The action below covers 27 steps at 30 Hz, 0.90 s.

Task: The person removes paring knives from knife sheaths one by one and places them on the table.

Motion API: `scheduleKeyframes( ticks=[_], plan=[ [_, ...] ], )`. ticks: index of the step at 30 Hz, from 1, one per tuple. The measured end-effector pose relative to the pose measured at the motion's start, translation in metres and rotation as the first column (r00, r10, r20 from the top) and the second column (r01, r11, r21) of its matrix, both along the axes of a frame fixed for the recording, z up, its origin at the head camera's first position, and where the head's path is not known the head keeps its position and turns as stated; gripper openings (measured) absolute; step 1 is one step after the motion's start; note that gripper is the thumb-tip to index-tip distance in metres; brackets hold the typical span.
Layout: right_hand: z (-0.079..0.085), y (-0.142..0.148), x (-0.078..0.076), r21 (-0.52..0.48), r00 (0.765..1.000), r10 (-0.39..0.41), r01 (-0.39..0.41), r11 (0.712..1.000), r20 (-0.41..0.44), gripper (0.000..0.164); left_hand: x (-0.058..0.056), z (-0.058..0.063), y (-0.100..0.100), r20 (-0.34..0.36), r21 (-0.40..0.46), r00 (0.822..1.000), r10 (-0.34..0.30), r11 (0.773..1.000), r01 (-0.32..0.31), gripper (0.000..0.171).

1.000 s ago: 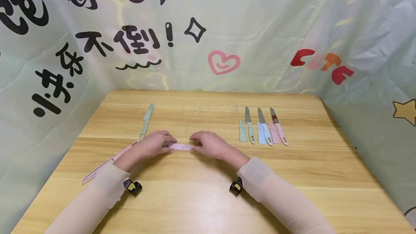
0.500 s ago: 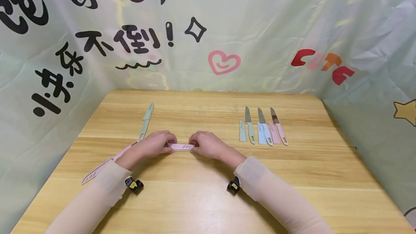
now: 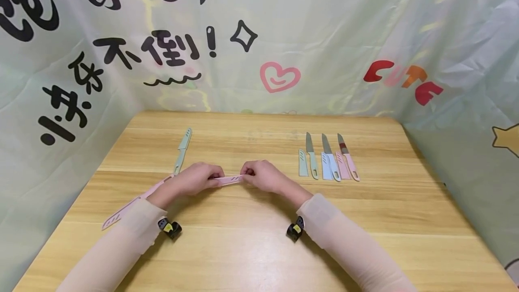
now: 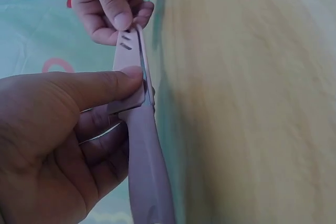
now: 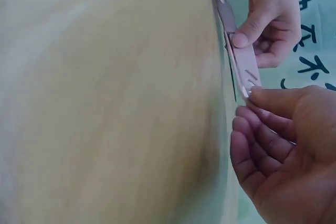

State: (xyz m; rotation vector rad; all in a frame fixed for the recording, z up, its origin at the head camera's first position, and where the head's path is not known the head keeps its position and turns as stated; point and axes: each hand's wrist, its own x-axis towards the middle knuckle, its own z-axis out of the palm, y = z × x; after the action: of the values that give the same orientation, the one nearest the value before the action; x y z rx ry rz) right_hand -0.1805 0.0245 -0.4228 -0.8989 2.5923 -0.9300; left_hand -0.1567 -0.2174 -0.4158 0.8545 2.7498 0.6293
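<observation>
Reaching in from the desk's [image 3: 259,247] near edge come two pale sleeves [image 3: 348,242], with a small black camera [image 3: 295,229] at each wrist. Under the left forearm, beside the left edge, lies a second pink knife [image 3: 123,211] in its cover, partly hidden by the sleeve. Between the left and right edges, the left hand [image 3: 198,178] has its grip pinched, thumb on a pink sheath [image 4: 126,59] near its mouth, with the handle of the pink knife [image 4: 149,161] running out of it. The right hand's [image 3: 263,175] grip is also closed, thumb and finger pinching the sheath's tip. Farther off, towards the right edge, stand apart a green sheath [image 3: 302,164] and green knife [image 3: 312,159], a blue sheath [image 3: 326,168] and blue knife [image 3: 332,161], and a pink cover [image 3: 342,167] and third pink knife [image 3: 349,159], the blue and pink sets crowded close, blades bare and pointing to the far edge. Towards the far left corner lies a sheathed green knife [image 3: 183,150], its handle end near the second pink knife's; whether they touch is unclear. Beyond the far edge hangs a printed cloth [image 3: 324,35].
</observation>
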Motion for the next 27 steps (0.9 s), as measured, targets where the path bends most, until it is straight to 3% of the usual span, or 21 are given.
scheduleKeyframes(
  ticks=[6, 10, 12, 15, 18, 23, 27],
  plan=[
    [0.002, 0.007, -0.005, -0.178, 0.992, -0.079, 0.095, 0.979, 0.093, 0.012, -0.001, 0.008, 0.004, 0.147, 0.122, 0.986, 0.082, 0.987, -0.100, 0.005],
    [0.003, 0.011, -0.006, -0.253, 0.980, -0.083, 0.128, 0.959, 0.181, 0.017, -0.003, 0.010, 0.006, 0.225, 0.234, 0.970, 0.090, 0.962, -0.144, 0.007],
    [0.003, 0.012, -0.006, -0.263, 0.974, -0.079, 0.135, 0.955, 0.211, 0.018, -0.004, 0.010, 0.006, 0.277, 0.299, 0.957, 0.089, 0.938, -0.174, 0.009],
    [0.003, 0.014, -0.006, -0.262, 0.969, -0.075, 0.137, 0.955, 0.234, 0.019, -0.005, 0.011, 0.006, 0.365, 0.396, 0.928, 0.072, 0.890, -0.225, 0.013],
    [0.002, 0.015, -0.005, -0.281, 0.962, -0.060, 0.138, 0.950, 0.267, 0.021, -0.006, 0.011, 0.006, 0.447, 0.481, 0.893, 0.051, 0.828, -0.288, 0.017],
    [0.003, 0.015, -0.003, -0.322, 0.945, -0.035, 0.146, 0.935, 0.326, 0.026, -0.009, 0.010, 0.009, 0.533, 0.543, 0.844, 0.066, 0.738, -0.400, 0.020],
    [0.004, 0.015, 0.000, -0.346, 0.921, -0.019, 0.166, 0.923, 0.389, 0.030, -0.012, 0.007, 0.013, 0.593, 0.589, 0.801, 0.079, 0.636, -0.498, 0.019]
  ],
)
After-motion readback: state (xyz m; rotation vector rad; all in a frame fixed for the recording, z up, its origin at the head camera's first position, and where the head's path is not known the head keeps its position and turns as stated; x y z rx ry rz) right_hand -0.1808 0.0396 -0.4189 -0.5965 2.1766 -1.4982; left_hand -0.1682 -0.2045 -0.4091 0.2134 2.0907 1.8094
